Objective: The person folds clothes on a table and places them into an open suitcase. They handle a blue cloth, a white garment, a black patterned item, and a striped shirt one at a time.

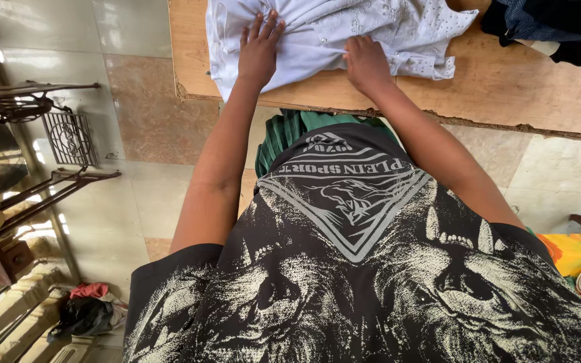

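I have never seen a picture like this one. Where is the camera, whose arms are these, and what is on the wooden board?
There is no machine here. The camera sits on a person's head and looks down, so you see that person's own chest in a black printed shirt and both bare arms reaching forward.

The left hand lies flat, fingers spread, on a white garment. The right hand is curled and pinches a fold of the same cloth. The garment lies on a wooden table with a rough front edge. A dark garment lies at the table's far right corner.

On the tiled floor to the left stands a black metal stand; a colourful cloth shows at the right edge.
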